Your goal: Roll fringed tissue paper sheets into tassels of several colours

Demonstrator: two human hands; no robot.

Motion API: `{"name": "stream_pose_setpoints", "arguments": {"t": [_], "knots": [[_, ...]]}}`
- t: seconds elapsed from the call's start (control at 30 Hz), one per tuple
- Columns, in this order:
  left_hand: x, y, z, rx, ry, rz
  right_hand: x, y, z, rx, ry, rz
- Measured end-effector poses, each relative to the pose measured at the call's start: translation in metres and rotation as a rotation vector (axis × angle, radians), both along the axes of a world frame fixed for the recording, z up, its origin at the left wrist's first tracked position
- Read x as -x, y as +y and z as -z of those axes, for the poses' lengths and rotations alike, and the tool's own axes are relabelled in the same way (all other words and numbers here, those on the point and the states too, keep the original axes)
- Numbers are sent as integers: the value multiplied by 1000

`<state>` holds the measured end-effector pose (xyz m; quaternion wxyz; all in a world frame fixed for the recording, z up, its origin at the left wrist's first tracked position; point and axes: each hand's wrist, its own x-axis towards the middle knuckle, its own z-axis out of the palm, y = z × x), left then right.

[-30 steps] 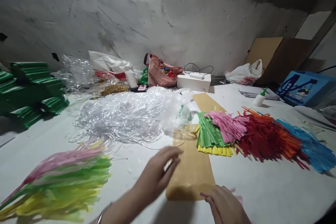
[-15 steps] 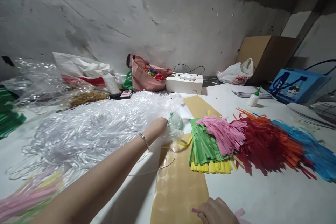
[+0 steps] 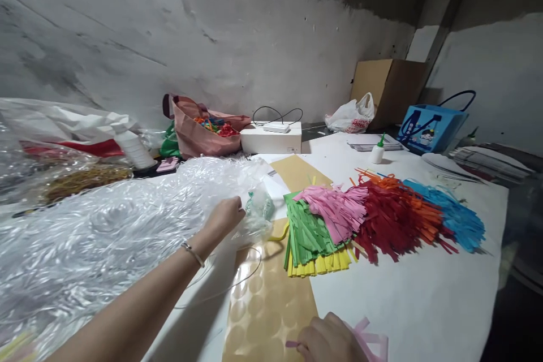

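My left hand (image 3: pixel 227 216) reaches forward, fingers curled closed, at the edge of a clear plastic bag (image 3: pixel 259 208) with something green inside. What it holds is hidden behind the fingers. Beside it spreads a big heap of shiny white string (image 3: pixel 127 223), and a thin loop of cord trails below the wrist. At the bottom edge, my right hand (image 3: pixel 328 340) is closed around a pink paper strip (image 3: pixel 370 339); one end pokes out left of the fingers. Under and near it lies a tan sheet of round clear stickers (image 3: pixel 265 300).
Paper tassels in green (image 3: pixel 309 226), pink (image 3: pixel 335 209), yellow (image 3: pixel 320 263), red (image 3: pixel 384 220), orange (image 3: pixel 424 212) and blue (image 3: pixel 458 220) lie right of centre. Behind stand a glue bottle (image 3: pixel 377 153), a white box (image 3: pixel 271 140), a pink bag (image 3: pixel 199 133) and a blue bag (image 3: pixel 432 127).
The view has turned right, so everything sits further left and the table's right edge shows. My left hand stays beside the plastic bag; more pink paper shows by my right hand.
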<state>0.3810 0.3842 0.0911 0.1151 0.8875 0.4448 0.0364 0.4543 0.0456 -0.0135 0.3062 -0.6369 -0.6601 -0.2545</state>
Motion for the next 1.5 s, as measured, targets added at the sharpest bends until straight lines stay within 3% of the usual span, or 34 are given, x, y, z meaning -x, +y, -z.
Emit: {"name": "stream_pose_setpoints", "arguments": {"t": [0.23, 0.37, 0.43, 0.53, 0.6, 0.67, 0.73, 0.8, 0.93, 1.1, 1.27, 1.37, 1.5], "knots": [[11, 2, -11, 192, -268, -54, 6, -2, -1, 39, 50, -16], [22, -22, -23, 318, -540, -38, 5, -5, -7, 52, 87, -27], [33, -53, -29, 413, -700, -2, 3, -8, -17, 58, 153, -63], [57, -121, -28, 610, -843, 56, 4, -16, -39, 41, 346, -106], [76, -171, -20, 770, -876, 58, 9, -22, -55, 12, 453, -129], [93, -215, -9, 1100, -969, 1, 16, -28, -67, -19, 486, -172], [108, -249, 4, 1310, -1051, -71, 26, -34, -74, -37, 471, -218], [121, -271, 17, 1396, -1101, -138, 37, -40, -76, -15, 426, -244], [141, -292, 32, 1418, -1152, -256, 60, -45, -66, 63, 356, -258], [154, -301, 34, 1331, -1221, -341, 81, -44, -54, -45, 393, -224], [158, -303, 32, 1239, -1244, -253, 76, -50, -71, 41, 258, -247], [162, -304, 31, 1143, -1202, -155, 70, -52, -84, 130, 190, -275], [167, -307, 32, 992, -1153, -2, 70, -52, -88, 177, 156, -327]]}}
